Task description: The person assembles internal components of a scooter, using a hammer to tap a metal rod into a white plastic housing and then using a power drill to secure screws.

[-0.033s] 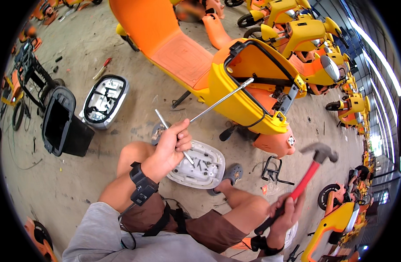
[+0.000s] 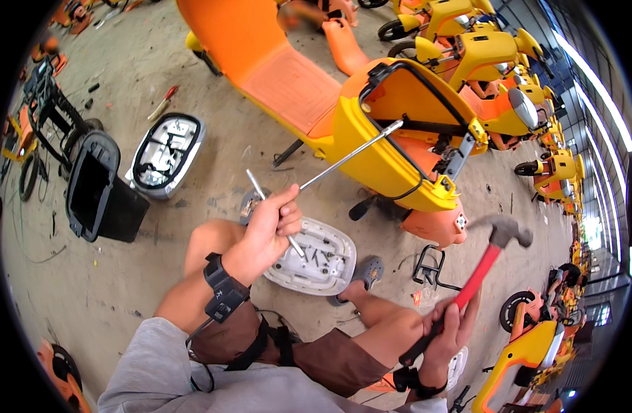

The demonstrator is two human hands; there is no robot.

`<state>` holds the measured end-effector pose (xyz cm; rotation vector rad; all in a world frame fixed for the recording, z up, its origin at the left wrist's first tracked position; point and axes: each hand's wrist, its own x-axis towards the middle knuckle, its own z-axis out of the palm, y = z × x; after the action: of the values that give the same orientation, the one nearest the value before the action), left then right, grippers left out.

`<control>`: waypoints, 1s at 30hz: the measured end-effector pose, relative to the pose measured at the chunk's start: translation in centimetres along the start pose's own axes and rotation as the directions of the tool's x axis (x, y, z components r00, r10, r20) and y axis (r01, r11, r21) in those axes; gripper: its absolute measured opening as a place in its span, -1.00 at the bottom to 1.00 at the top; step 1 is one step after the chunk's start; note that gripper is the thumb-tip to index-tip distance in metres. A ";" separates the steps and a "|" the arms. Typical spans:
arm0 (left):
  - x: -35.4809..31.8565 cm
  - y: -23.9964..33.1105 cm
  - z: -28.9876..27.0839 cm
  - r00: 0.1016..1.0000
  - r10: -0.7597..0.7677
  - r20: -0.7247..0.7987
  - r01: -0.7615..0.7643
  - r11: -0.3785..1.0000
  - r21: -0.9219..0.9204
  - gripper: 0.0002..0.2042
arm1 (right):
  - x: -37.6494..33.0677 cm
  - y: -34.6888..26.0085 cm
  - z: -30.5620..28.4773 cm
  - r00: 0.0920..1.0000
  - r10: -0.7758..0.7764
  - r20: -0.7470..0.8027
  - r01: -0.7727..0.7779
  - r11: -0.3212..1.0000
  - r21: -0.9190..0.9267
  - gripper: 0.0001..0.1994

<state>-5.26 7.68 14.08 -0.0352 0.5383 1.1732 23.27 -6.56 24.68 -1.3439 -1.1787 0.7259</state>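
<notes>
My left hand [image 2: 273,220] is closed around the crossbar of a T-handle socket wrench [image 2: 347,160]. Its long metal shaft points up and to the right, with the socket end in front of the open compartment of a yellow and orange scooter body [image 2: 378,175]; whether it touches is unclear. My right hand [image 2: 454,327], by my right knee, grips a claw hammer [image 2: 480,277] by its red and black handle, head raised. Between my feet, below the wrench, lies a white plastic shell [image 2: 333,260] with several screws or bolts inside.
At left are a black bin-like box [image 2: 120,213], a white oval cover [image 2: 195,146] with a black seal and a red-handled tool [image 2: 166,100]. A black metal bracket [image 2: 426,270] lies near the hammer. Rows of yellow scooters [image 2: 485,51] stand at the far right.
The hammer in my right hand sits very slightly higher. My left hand and the wrench are nearly unchanged.
</notes>
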 end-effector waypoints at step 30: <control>-0.9 1.1 -1.6 0.487 0.321 0.812 -0.479 -0.680 0.556 -0.70 | 1.0 8.0 8.5 0.962 0.271 -0.021 -0.256 0.931 0.260 -0.62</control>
<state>-7.14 6.84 13.31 2.2890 1.4625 1.2901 17.49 -1.53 15.83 -1.3077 -0.8340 0.9909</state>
